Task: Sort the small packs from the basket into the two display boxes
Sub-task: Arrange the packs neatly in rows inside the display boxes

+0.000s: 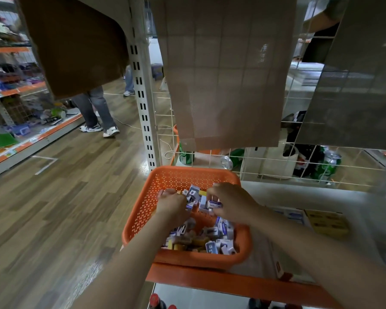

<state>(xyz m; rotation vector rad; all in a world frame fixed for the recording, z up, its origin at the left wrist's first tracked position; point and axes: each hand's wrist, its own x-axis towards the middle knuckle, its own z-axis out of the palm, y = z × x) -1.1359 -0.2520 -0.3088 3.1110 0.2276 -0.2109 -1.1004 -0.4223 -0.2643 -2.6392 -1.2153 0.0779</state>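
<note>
Packs (212, 238) in basket (143, 210); 2 display boxes (310, 219) right of basket, on shelf (354, 197).

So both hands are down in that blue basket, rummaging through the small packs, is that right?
Not quite: the basket is orange, not blue, as the head view shows. The rest holds: the left hand and the right hand are both down in it among the small packs.
</note>
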